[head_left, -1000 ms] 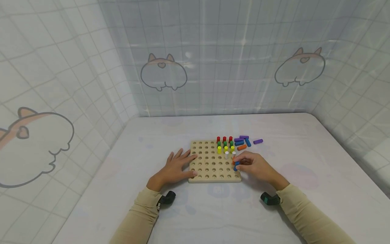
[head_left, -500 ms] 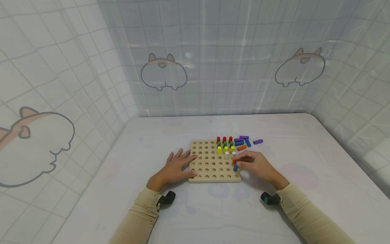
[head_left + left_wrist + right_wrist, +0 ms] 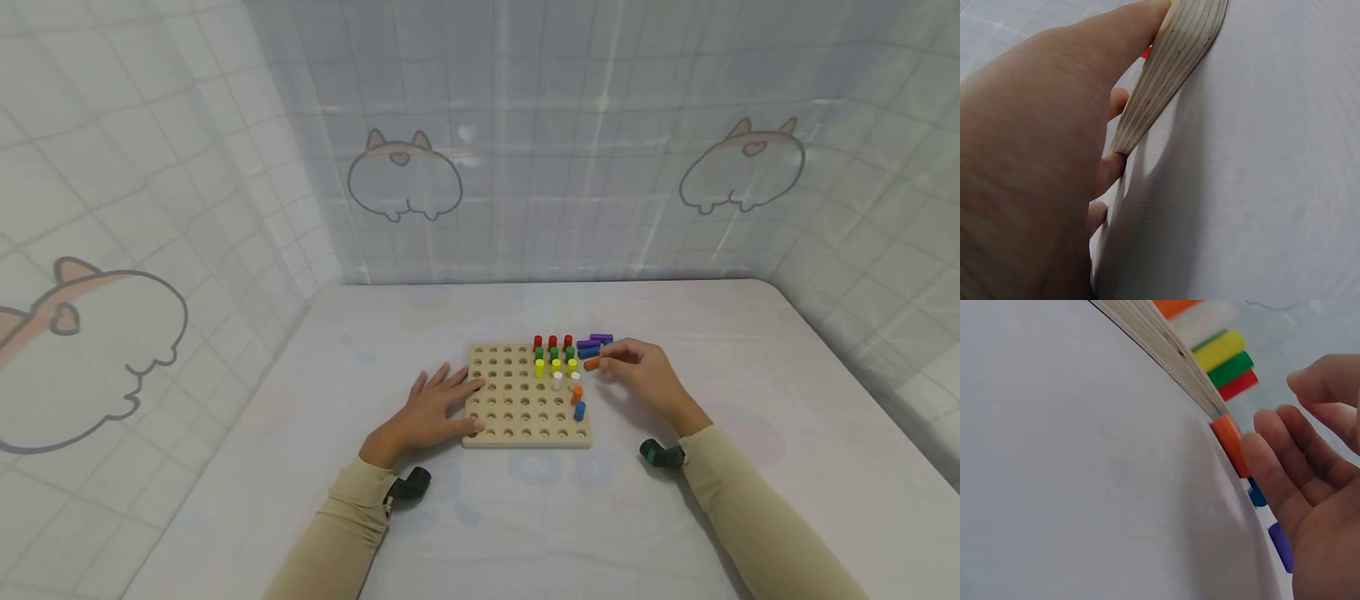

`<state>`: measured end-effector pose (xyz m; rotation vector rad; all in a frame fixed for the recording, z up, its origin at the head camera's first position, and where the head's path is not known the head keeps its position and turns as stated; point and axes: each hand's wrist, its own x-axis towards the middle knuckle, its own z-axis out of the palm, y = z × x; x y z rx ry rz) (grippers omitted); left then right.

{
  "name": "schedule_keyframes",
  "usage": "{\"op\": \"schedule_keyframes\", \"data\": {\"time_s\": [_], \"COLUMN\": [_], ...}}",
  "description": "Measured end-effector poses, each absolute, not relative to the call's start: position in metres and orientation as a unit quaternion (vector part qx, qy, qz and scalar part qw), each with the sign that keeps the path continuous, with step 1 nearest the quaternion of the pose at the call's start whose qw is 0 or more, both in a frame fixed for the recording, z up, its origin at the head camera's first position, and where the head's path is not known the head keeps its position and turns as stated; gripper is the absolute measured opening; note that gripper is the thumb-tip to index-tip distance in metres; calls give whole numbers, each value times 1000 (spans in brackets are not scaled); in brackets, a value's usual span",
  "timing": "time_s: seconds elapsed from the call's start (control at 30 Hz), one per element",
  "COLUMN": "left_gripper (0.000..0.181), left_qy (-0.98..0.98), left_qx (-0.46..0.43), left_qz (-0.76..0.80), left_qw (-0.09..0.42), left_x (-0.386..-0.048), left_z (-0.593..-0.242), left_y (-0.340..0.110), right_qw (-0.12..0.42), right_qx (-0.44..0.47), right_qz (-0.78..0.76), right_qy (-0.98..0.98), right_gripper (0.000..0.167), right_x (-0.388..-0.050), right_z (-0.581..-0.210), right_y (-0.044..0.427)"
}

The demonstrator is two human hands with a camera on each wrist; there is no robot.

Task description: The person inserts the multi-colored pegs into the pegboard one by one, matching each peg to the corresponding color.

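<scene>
A wooden pegboard (image 3: 517, 408) lies on the table with several upright pegs along its right side. My left hand (image 3: 431, 417) rests on its left edge with spread fingers; in the left wrist view the thumb touches the layered wooden edge (image 3: 1169, 69). A blue peg (image 3: 580, 411) stands in a hole, just in front of an upright orange peg (image 3: 577, 395). My right hand (image 3: 641, 375) is beside a loose orange peg (image 3: 1230, 445) on the table. In the right wrist view its fingers bend loosely with a gap to the thumb, holding nothing.
Red (image 3: 552, 342), green (image 3: 554, 354), yellow (image 3: 556, 367) and white pegs (image 3: 557, 381) stand in rows on the board. Loose blue (image 3: 588, 352) and purple pegs (image 3: 601, 337) lie beyond its right corner, some partly hidden by my right hand. A patterned curtain (image 3: 525, 192) surrounds the table.
My right hand has let go of the blue peg, which now stands in the board, and has moved away to the loose orange peg. My left hand has stayed in place.
</scene>
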<state>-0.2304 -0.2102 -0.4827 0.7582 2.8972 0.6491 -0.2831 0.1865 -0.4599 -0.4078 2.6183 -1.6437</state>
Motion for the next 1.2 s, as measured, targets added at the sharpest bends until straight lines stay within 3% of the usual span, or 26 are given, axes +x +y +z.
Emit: {"op": "schedule_keyframes", "data": {"time_s": [0.33, 0.67, 1.2], "left_gripper": [79, 78, 78], "left_qy": [943, 945, 946], "left_qx": [250, 245, 247], "left_qz": [217, 211, 208], "left_qw": [40, 42, 34], "left_x": [-229, -230, -231], "left_z": [-482, -480, -483], "left_y": [-208, -209, -210], "right_qw": [1, -11, -41], "right_qx": [-76, -106, -155], "right_qz": [-534, -457, -353], "right_qy": [842, 883, 922], "right_gripper": [33, 19, 13], "right_x": [-301, -305, -302], "right_z": [-456, -459, -468], "right_y": [186, 179, 173]}}
